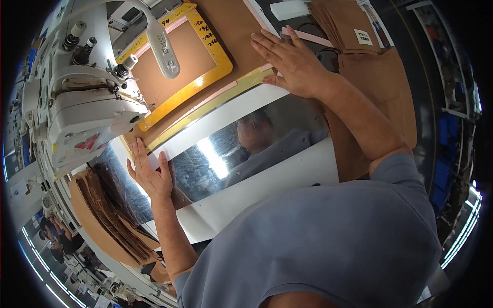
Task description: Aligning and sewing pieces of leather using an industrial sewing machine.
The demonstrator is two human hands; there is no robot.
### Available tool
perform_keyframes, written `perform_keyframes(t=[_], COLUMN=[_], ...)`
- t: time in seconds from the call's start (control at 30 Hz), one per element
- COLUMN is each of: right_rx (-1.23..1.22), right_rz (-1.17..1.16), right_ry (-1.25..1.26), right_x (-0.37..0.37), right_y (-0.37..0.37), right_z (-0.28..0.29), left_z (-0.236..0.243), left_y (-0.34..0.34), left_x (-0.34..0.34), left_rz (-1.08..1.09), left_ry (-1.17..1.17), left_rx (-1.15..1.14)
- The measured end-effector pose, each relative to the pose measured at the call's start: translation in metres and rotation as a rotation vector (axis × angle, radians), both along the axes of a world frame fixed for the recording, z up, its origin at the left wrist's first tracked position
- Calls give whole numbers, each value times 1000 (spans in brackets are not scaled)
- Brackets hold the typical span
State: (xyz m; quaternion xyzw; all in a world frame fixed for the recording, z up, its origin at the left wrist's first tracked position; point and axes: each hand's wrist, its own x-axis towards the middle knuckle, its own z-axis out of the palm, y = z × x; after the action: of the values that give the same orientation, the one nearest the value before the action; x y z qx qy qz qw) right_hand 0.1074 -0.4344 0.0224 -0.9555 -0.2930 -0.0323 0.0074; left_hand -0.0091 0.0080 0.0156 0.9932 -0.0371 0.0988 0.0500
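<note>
1. Spreading its fingers, the right hand (295, 66) lies palm-down at the brown sheet's (244, 33) right-hand near edge, grip apart.
2. The left hand (150, 177) reaches the sheet's near-left corner, grip also apart.
3. The sheet lies under a yellow frame (200, 83), beside a white sewing machine (92, 113) and beyond a shiny plate (197, 177).

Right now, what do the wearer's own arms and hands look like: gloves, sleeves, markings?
Left hand and right hand: bare, no gloves. Forearms uncovered, no watch, cable or marking visible. Plain grey-blue short-sleeved top; right sleeve ends near the elbow, left one only partly in view.
</note>
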Motion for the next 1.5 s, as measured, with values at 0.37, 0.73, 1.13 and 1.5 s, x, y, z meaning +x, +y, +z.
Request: perform_keyframes(t=[0.37,0.73,1.13,1.5], right_rx=[79,138,47,79], right_rz=[72,84,111,99], right_ry=[6,-21,-56,-35], right_x=[-30,-36,-37,-31], right_y=[-4,2,4,8], right_z=[13,8,6,8], left_z=[2,6,-4,5], left_y=[0,-2,-2,-6], left_x=[1,4,5,3], left_rz=[32,92,162,69], left_ry=[30,87,106,-26], left_rx=[-4,-10,24,-19])
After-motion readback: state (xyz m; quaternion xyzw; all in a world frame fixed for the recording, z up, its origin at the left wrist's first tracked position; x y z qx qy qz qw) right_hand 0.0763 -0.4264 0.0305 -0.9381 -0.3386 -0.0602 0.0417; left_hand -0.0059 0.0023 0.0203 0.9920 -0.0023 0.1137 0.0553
